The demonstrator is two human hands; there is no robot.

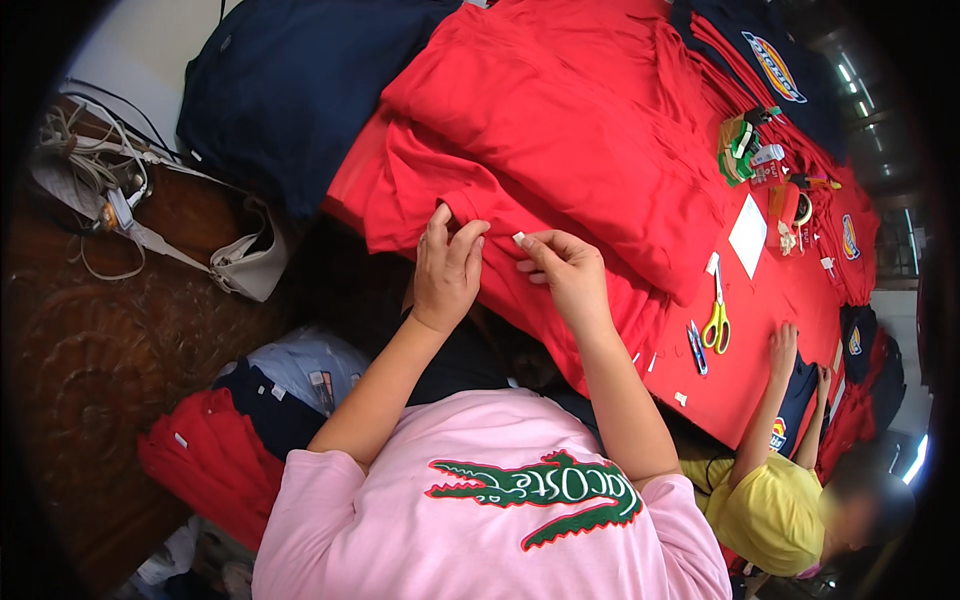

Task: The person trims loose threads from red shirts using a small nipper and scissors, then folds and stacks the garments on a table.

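Observation:
A red knit garment (560, 170) lies heaped in loose folds over the table's near edge, in front of me. My left hand (447, 268) has its fingers bent over this garment's near part and grips the cloth; the fingertips are partly lost in the folds. Just to its right, my right hand (568, 272) pinches a small white tag (519, 239) between thumb and forefinger, close above the red cloth. Whether the tag is fixed to the garment I cannot tell.
Yellow-handled scissors (716, 325) and blue thread snips (697, 348) lie right on the red-covered table (715, 398). Beyond are white paper (748, 237) and a green basket (738, 150). Dark cloth (285, 90) is far left, a white bag (252, 255) left, a person in yellow (770, 515) right.

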